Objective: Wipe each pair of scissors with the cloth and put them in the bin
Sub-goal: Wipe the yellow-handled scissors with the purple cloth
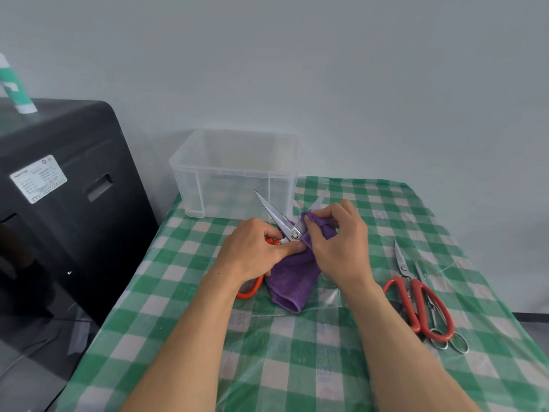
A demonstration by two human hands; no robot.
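My left hand (255,248) grips the red handles of a pair of scissors (276,217) whose blades are spread apart. One blade points up and left toward the bin; the other is partly wrapped in a purple cloth (292,278). My right hand (337,233) pinches that cloth around the right blade. The clear plastic bin (193,162) stands at the back of the table, just beyond the blade tips. On the table at the right lie red-handled scissors (416,295) and small all-metal scissors (439,325) partly under them.
The table (297,352) wears a green and white checked cover under clear plastic. A black machine (65,188) stands close to the table's left edge, with a white and green tube (15,84) on top. A pale wall runs behind.
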